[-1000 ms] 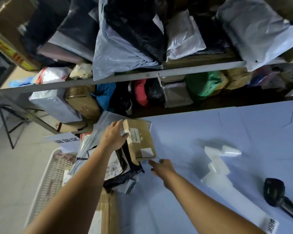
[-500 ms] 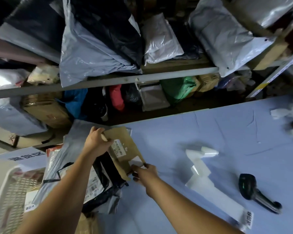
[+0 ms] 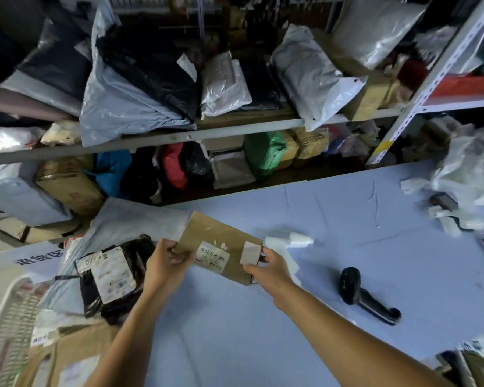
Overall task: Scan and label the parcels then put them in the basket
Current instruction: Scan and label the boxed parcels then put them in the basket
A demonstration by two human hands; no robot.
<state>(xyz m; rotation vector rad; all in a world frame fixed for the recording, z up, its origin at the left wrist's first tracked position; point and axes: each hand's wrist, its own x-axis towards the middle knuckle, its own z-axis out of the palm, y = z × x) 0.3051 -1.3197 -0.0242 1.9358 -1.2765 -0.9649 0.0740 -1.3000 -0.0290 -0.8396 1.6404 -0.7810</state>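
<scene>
Then held: box point(image 3: 221, 238), long side running left to right.
Left hand point(image 3: 165, 261): gripped its left end.
Right hand point(image 3: 268, 268): gripped its right end.
Scanner point(image 3: 355, 286): lay nearer the right.

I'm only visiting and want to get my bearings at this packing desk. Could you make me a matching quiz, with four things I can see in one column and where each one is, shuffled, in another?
Things:
1. cardboard parcel
2. black scanner
3. green bag
4. white basket

Places:
A. under the grey shelf board
B. at the far left, beside the table
C. lying on the table, to the right of both hands
D. held between the left hand and the right hand

Pairs: 1-D, 2-C, 3-A, 4-B.
</scene>
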